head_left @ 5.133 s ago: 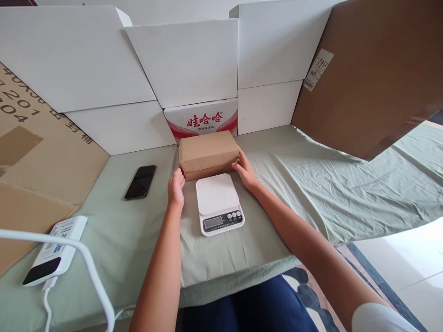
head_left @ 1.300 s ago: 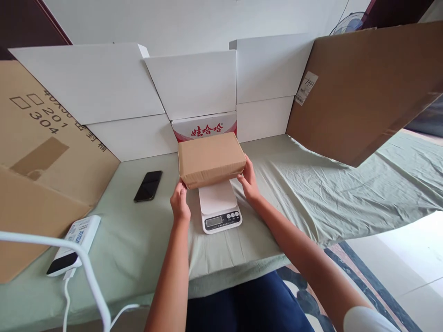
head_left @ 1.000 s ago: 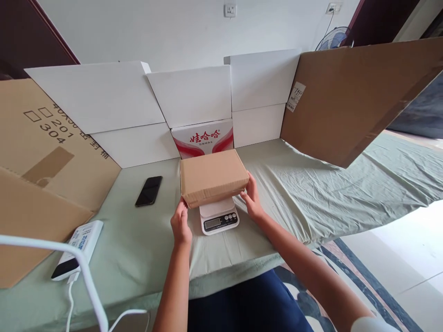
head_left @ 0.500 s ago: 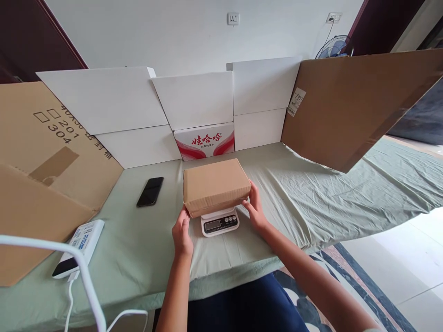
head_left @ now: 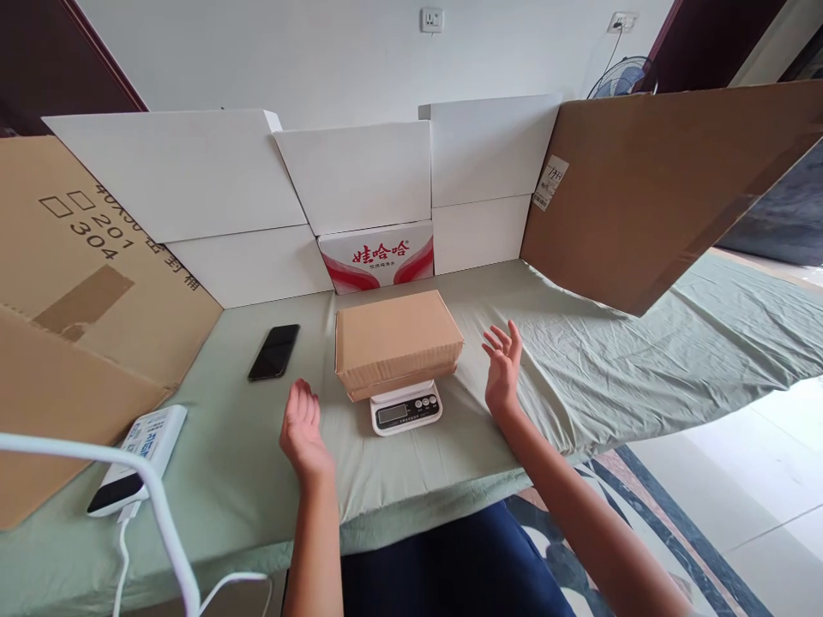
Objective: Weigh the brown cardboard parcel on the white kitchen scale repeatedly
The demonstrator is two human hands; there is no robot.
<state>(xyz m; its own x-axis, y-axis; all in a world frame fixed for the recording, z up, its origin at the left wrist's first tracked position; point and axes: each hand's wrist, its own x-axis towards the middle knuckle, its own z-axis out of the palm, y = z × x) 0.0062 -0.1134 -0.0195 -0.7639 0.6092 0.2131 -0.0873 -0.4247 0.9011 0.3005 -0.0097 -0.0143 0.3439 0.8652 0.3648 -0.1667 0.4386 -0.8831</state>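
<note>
A plain brown corrugated cardboard box (head_left: 397, 353), rectangular and closed, sits flat on a small white plastic digital kitchen scale (head_left: 405, 408), overhanging its platform so only the display strip shows. The scale stands on a bench draped in wrinkled pale green cloth (head_left: 579, 360). The left hand (head_left: 302, 431) and right hand (head_left: 502, 370) hover either side of the box, apart from it, palms facing inward, fingers spread and holding nothing. A glossy black smartphone (head_left: 274, 351) lies left of the box.
</note>
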